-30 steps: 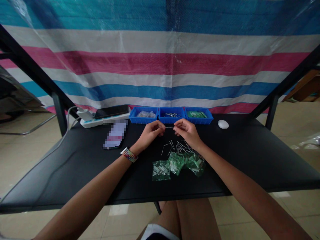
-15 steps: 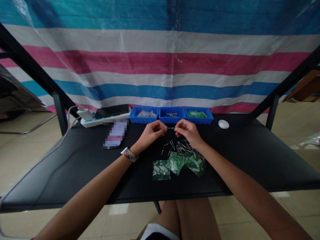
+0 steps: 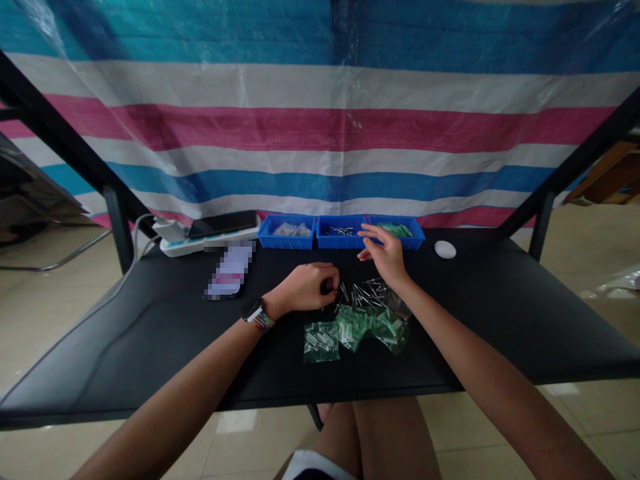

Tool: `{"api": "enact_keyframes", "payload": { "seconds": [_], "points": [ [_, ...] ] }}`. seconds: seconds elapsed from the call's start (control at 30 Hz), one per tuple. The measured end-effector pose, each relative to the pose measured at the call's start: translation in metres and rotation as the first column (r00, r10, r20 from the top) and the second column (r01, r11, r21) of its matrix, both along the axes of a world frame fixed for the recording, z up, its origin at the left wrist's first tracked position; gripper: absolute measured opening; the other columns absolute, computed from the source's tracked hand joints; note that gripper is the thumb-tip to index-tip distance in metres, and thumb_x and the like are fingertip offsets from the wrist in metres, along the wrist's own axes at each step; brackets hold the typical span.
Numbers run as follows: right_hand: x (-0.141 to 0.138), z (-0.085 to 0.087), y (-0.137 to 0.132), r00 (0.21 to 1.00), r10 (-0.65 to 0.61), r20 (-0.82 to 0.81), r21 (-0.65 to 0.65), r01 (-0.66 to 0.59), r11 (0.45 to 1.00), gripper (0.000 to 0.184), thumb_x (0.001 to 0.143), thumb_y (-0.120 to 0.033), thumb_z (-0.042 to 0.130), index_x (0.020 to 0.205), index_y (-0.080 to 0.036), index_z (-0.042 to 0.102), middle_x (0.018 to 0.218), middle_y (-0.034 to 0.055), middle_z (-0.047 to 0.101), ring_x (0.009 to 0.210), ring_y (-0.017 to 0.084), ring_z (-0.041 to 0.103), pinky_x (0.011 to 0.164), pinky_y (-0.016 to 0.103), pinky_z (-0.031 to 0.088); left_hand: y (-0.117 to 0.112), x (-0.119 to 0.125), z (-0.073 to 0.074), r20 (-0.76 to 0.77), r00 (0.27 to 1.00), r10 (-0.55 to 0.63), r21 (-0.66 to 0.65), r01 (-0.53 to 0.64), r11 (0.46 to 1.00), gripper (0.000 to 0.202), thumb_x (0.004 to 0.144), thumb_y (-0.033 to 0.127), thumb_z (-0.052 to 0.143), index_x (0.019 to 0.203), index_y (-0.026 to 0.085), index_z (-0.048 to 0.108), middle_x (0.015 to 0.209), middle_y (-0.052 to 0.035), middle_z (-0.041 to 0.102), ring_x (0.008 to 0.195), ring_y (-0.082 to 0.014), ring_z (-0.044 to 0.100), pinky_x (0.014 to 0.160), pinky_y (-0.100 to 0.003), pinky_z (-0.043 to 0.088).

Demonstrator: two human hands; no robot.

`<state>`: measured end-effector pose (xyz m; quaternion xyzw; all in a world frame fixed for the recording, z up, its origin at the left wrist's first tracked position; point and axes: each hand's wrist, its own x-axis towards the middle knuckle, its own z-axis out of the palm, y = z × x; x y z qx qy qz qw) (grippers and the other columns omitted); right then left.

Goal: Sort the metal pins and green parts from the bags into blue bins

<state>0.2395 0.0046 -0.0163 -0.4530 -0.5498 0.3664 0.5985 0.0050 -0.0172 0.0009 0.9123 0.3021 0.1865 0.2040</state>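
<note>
My left hand (image 3: 311,287) is low over the table with its fingers curled and thumb and forefinger almost meeting at the edge of a loose pile of thin metal pins (image 3: 367,293) that look like pop rivets. Whatever may be in that pinch is too small to make out. Raised in front of the middle blue tray (image 3: 341,241), my right hand (image 3: 384,255) has its fingers spread and nothing visible in them. More pins lie in that tray. Small green plastic bags (image 3: 321,341) of pale, short pieces lie just nearer to me than the pile.
The left blue tray (image 3: 287,242) holds clear bags, the right blue tray (image 3: 414,242) green ones. A white mouse-like object (image 3: 445,249) is at the right. To the left are a phone (image 3: 231,270) and a power strip (image 3: 175,248) with a dark phone (image 3: 223,223) on top.
Both hands held a thin pin between them before; now they are apart. My left hand has come down toward the pile. My right hand has opened and shifted slightly right.
</note>
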Motion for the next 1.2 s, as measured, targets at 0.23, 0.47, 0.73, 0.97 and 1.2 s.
{"api": "enact_keyframes", "payload": {
  "seconds": [0.23,0.47,0.73,0.97,1.2],
  "points": [
    [-0.009,0.0,-0.014,0.997,0.009,0.083,0.012,-0.01,1.0,0.021,0.087,-0.035,0.063,0.098,-0.02,0.073,0.09,0.0029,0.072,0.054,0.011,0.066,0.051,0.024,0.056,0.006,-0.003,-0.004,0.078,0.995,0.056,-0.193,-0.04,0.98,0.008,0.077,0.016,0.064,0.082,0.021,0.065,0.077,-0.0003,0.066,0.064,-0.015,0.058,0.06,-0.026,0.041],
    [-0.016,-0.002,-0.018,0.989,0.093,0.116,0.009,-0.095,0.995,0.017,0.087,-0.033,0.065,0.095,-0.02,0.073,0.086,0.0036,0.074,0.056,0.013,0.066,0.053,0.026,0.055,0.01,-0.001,-0.005,0.297,0.946,0.13,-0.204,-0.07,0.977,0.026,0.082,0.011,0.057,0.1,0.019,0.075,0.094,-0.0047,0.068,0.077,-0.0164,0.062,0.071,-0.028,0.048],
    [-0.018,-0.003,-0.019,0.972,0.192,0.134,-0.045,-0.188,0.981,0.018,0.087,-0.029,0.065,0.101,-0.02,0.073,0.09,0.0042,0.076,0.061,0.015,0.07,0.057,0.028,0.056,0.015,0.002,-0.014,0.513,0.834,0.203,-0.338,-0.021,0.941,0.016,0.096,0.019,0.051,0.099,0.018,0.066,0.093,-0.0046,0.065,0.083,-0.0168,0.061,0.076,-0.03,0.051],
    [-0.018,-0.001,-0.022,0.958,0.247,0.145,-0.099,-0.235,0.967,0.018,0.089,-0.036,0.067,0.097,-0.02,0.073,0.088,0.0036,0.074,0.06,0.014,0.068,0.052,0.025,0.052,0.011,0.007,-0.009,0.641,0.717,0.274,-0.454,0.067,0.888,0.02,0.092,0.034,0.073,0.097,0.017,0.063,0.1,-0.0079,0.072,0.097,-0.019,0.069,0.092,-0.034,0.054],
    [-0.016,0.004,-0.024,0.933,0.345,0.106,-0.161,-0.327,0.931,0.03,0.095,-0.048,0.063,0.09,-0.019,0.07,0.082,0.0036,0.073,0.057,0.012,0.064,0.048,0.022,0.047,0.016,0.006,-0.01,0.703,0.64,0.31,-0.48,0.104,0.871,0.023,0.079,0.034,0.088,0.082,0.015,0.075,0.099,-0.0075,0.077,0.097,-0.0197,0.072,0.092,-0.033,0.055]
  ]
}}
